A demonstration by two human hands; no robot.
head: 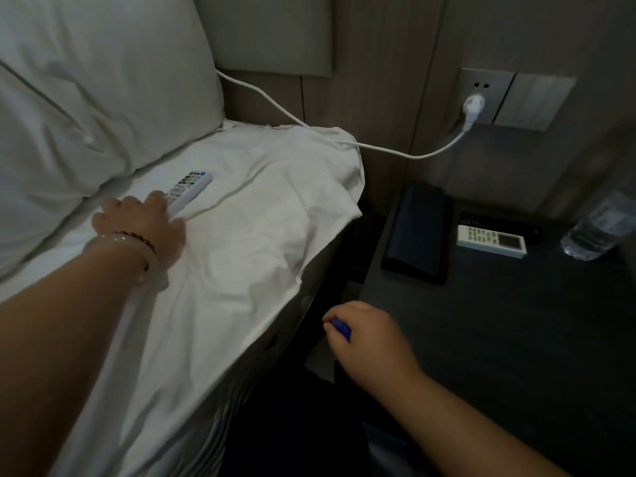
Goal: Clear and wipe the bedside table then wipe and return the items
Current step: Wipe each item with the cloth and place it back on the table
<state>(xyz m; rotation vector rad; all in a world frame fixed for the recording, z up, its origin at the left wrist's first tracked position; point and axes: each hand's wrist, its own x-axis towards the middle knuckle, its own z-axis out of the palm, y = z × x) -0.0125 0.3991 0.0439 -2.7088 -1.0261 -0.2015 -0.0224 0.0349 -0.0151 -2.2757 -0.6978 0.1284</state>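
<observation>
Nearest the lens, right hand (368, 339) clenched around a small blue object (340, 328) by the front corner of the dark bedside table (516, 321). Left hand (144, 222) out on the bed sheet (241, 242), fingers curled over the near end of a white remote (191, 189). On the table: black case (416, 232), white air-conditioner remote (492, 241), black remote (499, 222) just behind, water bottle (599, 225) far right. White cable (275, 101) draped from wall plug (474, 105) across the bed.

The dark tabletop (499, 321) holds a flat black thing (416, 232) at 10 o'clock. A white air-conditioner remote (492, 241) lies at 12, touching a black remote (531, 232) behind it. A water bottle (599, 228) lies at 2. The bed (241, 242) carries a white TV remote (191, 189) and pillows (86, 98).
</observation>
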